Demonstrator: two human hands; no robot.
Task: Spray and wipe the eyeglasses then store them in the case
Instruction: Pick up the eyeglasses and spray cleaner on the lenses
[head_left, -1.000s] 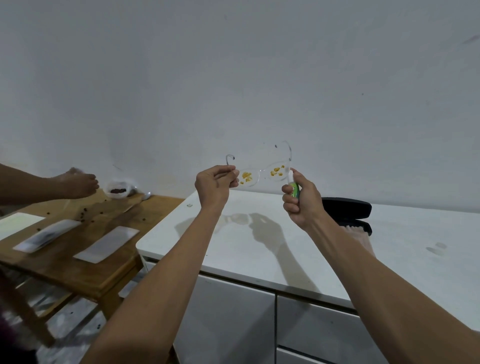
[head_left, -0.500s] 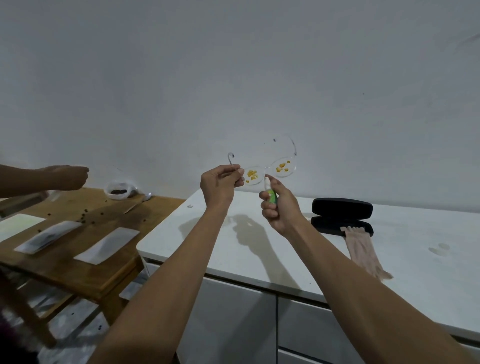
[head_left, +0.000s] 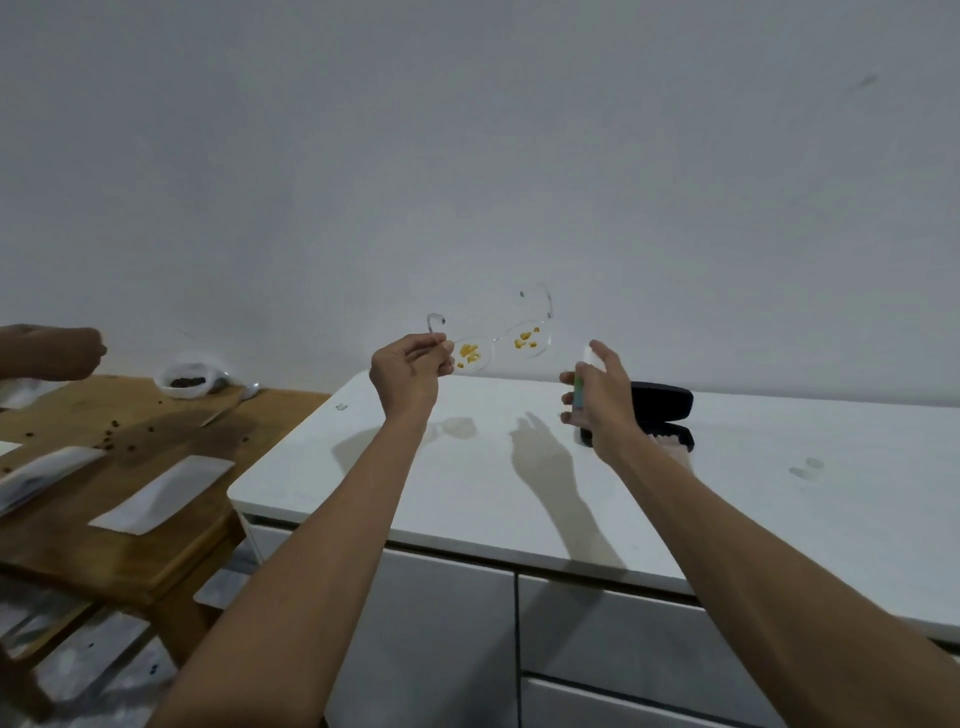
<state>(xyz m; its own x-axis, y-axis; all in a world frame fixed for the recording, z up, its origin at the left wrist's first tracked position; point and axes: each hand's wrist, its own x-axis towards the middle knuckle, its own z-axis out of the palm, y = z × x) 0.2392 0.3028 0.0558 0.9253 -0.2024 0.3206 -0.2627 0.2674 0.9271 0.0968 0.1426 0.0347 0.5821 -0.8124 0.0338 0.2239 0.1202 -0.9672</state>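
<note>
Clear-framed eyeglasses (head_left: 498, 343) with yellow smears on both lenses are held up in the air in front of the wall. My left hand (head_left: 410, 371) pinches them at the left temple arm. My right hand (head_left: 602, 400) is to the right of the lenses and grips a small spray bottle (head_left: 579, 387) with a green label, index finger on its top. A black glasses case (head_left: 662, 410) lies open on the white counter (head_left: 467, 483), partly hidden behind my right hand. A pale cloth (head_left: 670, 441) rests against the case.
A wooden table (head_left: 119, 467) stands left of the counter, with white packets (head_left: 161, 493), scattered dark bits and a small bowl (head_left: 184, 382). Another person's hand (head_left: 57, 351) hovers over that table. Drawer fronts run below the counter.
My right hand with the spray bottle has moved from under the lenses out to the right and slightly lower. The glasses stay held up in my left hand.
</note>
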